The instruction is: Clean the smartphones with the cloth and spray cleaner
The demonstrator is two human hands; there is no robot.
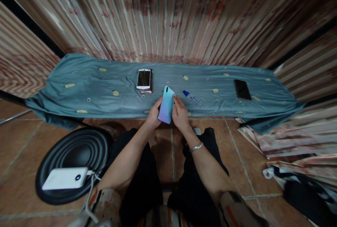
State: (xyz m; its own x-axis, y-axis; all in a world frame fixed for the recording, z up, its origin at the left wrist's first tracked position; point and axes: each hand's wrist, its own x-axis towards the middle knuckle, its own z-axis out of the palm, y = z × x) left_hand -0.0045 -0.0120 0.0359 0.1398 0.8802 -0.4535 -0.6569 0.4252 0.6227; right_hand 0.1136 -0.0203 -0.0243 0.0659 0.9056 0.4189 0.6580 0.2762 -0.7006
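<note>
Left hand (153,115) partly closed around the lower left edge of a glossy blue-to-violet smartphone (166,105); right hand (180,114) curled in at the opposite long edge, higher up, with thumb and fingertips against it. Neither hand nearer: both in contact, with the phone directly between them, over the near edge of a blue-green patterned cloth (123,72). Long axis pointing mostly away from the body, far end leaning slightly right, camera end farthest, back face up. Cannot tell how far the fingers reach underneath. Beyond and left of the hands, a white-framed phone (144,79) atop a small stack; just right of the right hand, a clear blue-capped bottle (192,98), lying aslant; well apart, farther right, a black rectangular phone (242,89).
</note>
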